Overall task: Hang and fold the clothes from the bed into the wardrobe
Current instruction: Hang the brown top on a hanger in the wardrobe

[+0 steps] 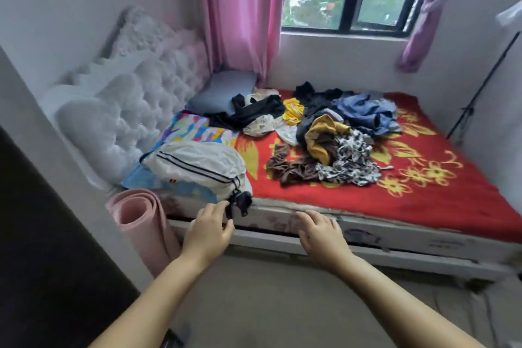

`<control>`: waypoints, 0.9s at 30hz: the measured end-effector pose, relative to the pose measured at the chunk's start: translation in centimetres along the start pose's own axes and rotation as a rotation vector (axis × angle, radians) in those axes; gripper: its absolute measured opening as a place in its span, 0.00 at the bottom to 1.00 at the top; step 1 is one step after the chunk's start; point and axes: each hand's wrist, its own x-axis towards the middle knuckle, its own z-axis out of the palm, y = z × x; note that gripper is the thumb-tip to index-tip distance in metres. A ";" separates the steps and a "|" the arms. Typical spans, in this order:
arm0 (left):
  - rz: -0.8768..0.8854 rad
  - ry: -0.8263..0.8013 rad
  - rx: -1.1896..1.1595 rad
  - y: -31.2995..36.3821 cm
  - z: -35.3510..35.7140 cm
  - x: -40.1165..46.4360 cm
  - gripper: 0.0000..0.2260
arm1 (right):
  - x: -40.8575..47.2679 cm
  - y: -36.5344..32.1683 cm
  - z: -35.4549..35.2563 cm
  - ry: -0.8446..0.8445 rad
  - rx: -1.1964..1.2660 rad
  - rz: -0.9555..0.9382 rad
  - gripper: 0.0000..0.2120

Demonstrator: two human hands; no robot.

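A heap of loose clothes (333, 133) lies in the middle of the bed (423, 200), on a red blanket with yellow flowers: black, blue, yellow, brown and black-and-white patterned pieces. A white garment with dark stripes (195, 164) sits at the bed's near left corner, a dark cord end hanging over the edge. My left hand (210, 230) reaches toward that corner, fingers loosely curled, holding nothing. My right hand (319, 230) is stretched out palm down in front of the mattress edge, fingers relaxed. No wardrobe is in view.
A rolled pink mat (141, 223) leans by the bed's left corner. A white tufted headboard (135, 99) runs along the left; a grey pillow (223, 90) and a colourful cloth (195, 128) lie near it. Pink curtain (243, 8) and window behind. A dark stand (480, 87) leans at right.
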 end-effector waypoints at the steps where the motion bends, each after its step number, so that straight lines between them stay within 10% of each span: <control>1: 0.000 -0.022 0.008 0.0 0.9 1.0 0.21 | 0.5 0.7 0.3 -0.016 0.018 0.029 0.23; 27: 0.169 -0.576 0.084 8.2 21.6 36.1 0.23 | 25.3 26.1 3.5 -0.427 0.096 0.510 0.23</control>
